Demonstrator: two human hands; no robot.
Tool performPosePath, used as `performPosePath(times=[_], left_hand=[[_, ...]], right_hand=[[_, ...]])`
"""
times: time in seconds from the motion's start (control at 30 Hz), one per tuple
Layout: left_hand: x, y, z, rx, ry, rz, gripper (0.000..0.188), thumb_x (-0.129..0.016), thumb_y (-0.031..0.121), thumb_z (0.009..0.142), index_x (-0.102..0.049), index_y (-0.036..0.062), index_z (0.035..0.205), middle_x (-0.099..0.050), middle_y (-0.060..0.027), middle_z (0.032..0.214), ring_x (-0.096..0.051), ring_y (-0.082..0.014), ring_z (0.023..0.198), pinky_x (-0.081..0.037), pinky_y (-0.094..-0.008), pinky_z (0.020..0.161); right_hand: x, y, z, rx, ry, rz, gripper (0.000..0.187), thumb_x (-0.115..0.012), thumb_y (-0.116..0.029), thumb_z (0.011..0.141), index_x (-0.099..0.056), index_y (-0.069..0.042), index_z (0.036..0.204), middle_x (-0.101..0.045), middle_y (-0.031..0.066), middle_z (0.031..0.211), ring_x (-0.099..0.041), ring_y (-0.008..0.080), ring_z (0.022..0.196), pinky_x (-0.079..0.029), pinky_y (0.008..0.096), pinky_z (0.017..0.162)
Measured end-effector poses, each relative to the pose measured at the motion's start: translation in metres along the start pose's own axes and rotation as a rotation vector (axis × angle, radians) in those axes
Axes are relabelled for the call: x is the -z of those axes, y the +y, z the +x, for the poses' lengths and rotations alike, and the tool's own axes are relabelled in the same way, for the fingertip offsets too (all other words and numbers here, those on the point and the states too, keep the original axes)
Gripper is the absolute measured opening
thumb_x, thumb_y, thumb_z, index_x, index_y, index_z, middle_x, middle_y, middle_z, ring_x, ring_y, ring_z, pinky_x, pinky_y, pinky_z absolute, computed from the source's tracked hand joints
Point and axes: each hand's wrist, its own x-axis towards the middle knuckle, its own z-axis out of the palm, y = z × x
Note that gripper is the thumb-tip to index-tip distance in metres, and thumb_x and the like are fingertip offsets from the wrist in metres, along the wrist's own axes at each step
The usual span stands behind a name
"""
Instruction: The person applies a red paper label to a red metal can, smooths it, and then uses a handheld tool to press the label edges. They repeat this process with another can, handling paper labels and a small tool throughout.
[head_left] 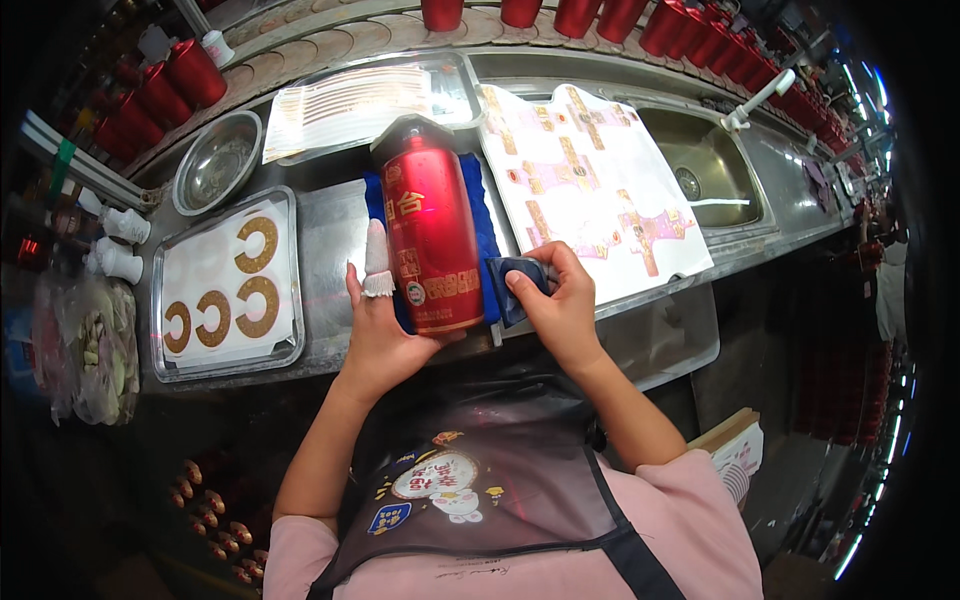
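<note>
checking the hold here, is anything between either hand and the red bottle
Nothing visible. The left hand rests directly against the red bottle lying on the blue cloth. The right hand holds a dark blue scraper at the bottle's right side.

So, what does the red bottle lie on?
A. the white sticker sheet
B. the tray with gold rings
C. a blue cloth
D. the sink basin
C: the red bottle lies on its side on a blue cloth that shows along both its sides, with the left hand at its base and the right hand holding a small blue pad beside it.
</note>
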Motion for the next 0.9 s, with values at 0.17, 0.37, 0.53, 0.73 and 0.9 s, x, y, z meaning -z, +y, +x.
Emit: performPosePath(times=[0.17, 0.37, 0.53, 0.73, 0.9], left_hand=[[-0.002, -0.006, 0.000, 0.160, -0.100, -0.350, 0.133, -0.094, 0.041, 0.066, -0.011, 0.0013, 0.162, -0.036, -0.0198, 0.162, -0.028, -0.0347, 0.154, 0.003, -0.0637, 0.120], [-0.004, -0.013, 0.001, -0.062, -0.091, 0.233, 0.118, -0.087, 0.045, 0.076, -0.017, 0.0061, 0.163, -0.034, -0.0183, 0.163, -0.021, -0.0341, 0.156, 0.000, -0.0659, 0.119], [-0.004, -0.004, -0.004, -0.079, 0.034, 0.074, 0.109, -0.083, 0.043, 0.081, -0.021, 0.0032, 0.161, -0.030, -0.0187, 0.164, -0.026, -0.0306, 0.154, -0.003, -0.0627, 0.121], [0.002, 0.012, 0.001, -0.271, 0.184, 0.075, 0.107, -0.087, 0.023, 0.073, -0.026, 0.0009, 0.158, -0.047, -0.0196, 0.152, -0.041, -0.0344, 0.145, -0.011, -0.0638, 0.122], [-0.002, 0.011, 0.006, -0.313, 0.219, 0.127, 0.097, -0.085, 0.023, 0.072, -0.036, 0.0025, 0.154, -0.050, -0.0215, 0.150, -0.046, -0.0374, 0.141, -0.020, -0.0687, 0.117]], right_hand=[[0.009, 0.002, -0.006, 0.312, -0.171, 0.125, 0.022, -0.073, -0.008, 0.093, -0.060, -0.001, 0.109, -0.066, 0.0017, 0.091, -0.060, 0.0049, 0.079, -0.051, 0.0210, 0.071], [0.005, -0.011, -0.002, 0.155, -0.069, 0.199, 0.022, -0.075, -0.009, 0.090, -0.061, 0.001, 0.104, -0.065, 0.0029, 0.089, -0.060, 0.0054, 0.079, -0.050, 0.0199, 0.071], [0.005, -0.011, 0.009, 0.077, -0.048, 0.116, 0.017, -0.073, -0.007, 0.092, -0.061, 0.002, 0.101, -0.067, 0.0071, 0.086, -0.065, 0.0107, 0.077, -0.053, 0.0258, 0.068], [-0.005, 0.000, -0.006, 0.234, 0.033, 0.062, 0.016, -0.075, -0.003, 0.089, -0.065, 0.000, 0.101, -0.066, 0.0068, 0.090, -0.060, 0.0134, 0.074, -0.049, 0.0292, 0.069], [-0.030, -0.002, -0.027, 0.791, 0.009, -0.149, 0.027, -0.077, 0.008, 0.080, -0.070, 0.000, 0.105, -0.068, 0.0138, 0.089, -0.066, 0.0273, 0.079, -0.052, 0.0339, 0.071]])
